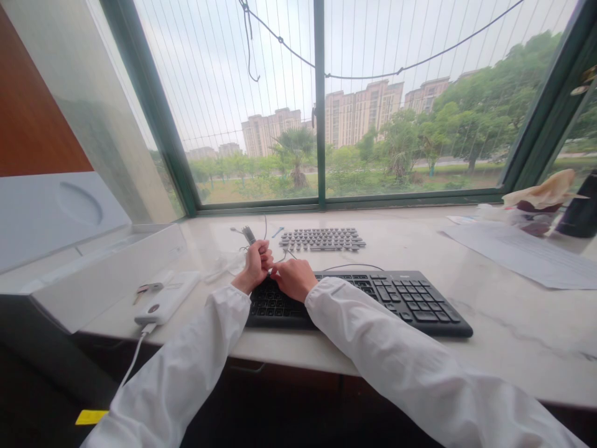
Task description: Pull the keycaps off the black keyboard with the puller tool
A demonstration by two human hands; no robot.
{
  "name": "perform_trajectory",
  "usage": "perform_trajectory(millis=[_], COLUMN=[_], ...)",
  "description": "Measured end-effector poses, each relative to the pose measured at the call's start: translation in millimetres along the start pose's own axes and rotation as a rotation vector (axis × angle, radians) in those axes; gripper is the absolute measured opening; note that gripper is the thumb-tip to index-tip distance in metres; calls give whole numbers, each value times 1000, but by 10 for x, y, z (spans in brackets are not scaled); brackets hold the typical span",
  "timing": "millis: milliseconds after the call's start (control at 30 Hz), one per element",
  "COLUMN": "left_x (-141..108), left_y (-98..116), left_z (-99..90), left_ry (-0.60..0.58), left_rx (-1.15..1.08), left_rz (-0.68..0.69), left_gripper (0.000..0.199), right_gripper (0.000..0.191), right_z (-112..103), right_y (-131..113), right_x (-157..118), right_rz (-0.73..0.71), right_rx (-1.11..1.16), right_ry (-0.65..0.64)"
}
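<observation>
Over the left part of a black keyboard (pixel 422 303), my two hands are close together. My left hand (pixel 256 264) is closed around what looks like a small brush (pixel 249 234), its dark bristle-like end pointing up. Beside it, my right hand (pixel 295 279) is closed with its fingertips near the left hand; what they hold, if anything, is hidden. Keycaps are off the keyboard's left section, while the number pad at the right still has its keys. Behind the keyboard lie the loose keycaps (pixel 323 239), set out in rows.
Left of the keyboard are a white power bank (pixel 168 298) with a cable, keys (pixel 148 289) and an open white box (pixel 116 267). A small blue stick (pixel 278 232) lies near the keycaps. Paper sheets (pixel 527 252) and a dark bottle (pixel 581 208) are at the right, below the window.
</observation>
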State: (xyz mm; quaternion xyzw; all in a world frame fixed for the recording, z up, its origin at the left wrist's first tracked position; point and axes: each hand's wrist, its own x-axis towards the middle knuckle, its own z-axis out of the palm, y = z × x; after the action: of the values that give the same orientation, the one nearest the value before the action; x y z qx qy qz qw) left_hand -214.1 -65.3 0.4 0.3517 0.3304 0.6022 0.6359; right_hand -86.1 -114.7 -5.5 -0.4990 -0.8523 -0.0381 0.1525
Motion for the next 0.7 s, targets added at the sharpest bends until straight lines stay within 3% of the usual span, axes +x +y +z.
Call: perform_trajectory(millis=[700], left_x=[28], left_y=[-3], left_z=[-6], left_ry=[-10], left_rx=[43], left_rz=[-7], left_gripper=[37], right_gripper=[31], right_z=[8], right_y=[5], right_x=[-4], right_rz=[3], right_rx=[-20], right_ry=[-5])
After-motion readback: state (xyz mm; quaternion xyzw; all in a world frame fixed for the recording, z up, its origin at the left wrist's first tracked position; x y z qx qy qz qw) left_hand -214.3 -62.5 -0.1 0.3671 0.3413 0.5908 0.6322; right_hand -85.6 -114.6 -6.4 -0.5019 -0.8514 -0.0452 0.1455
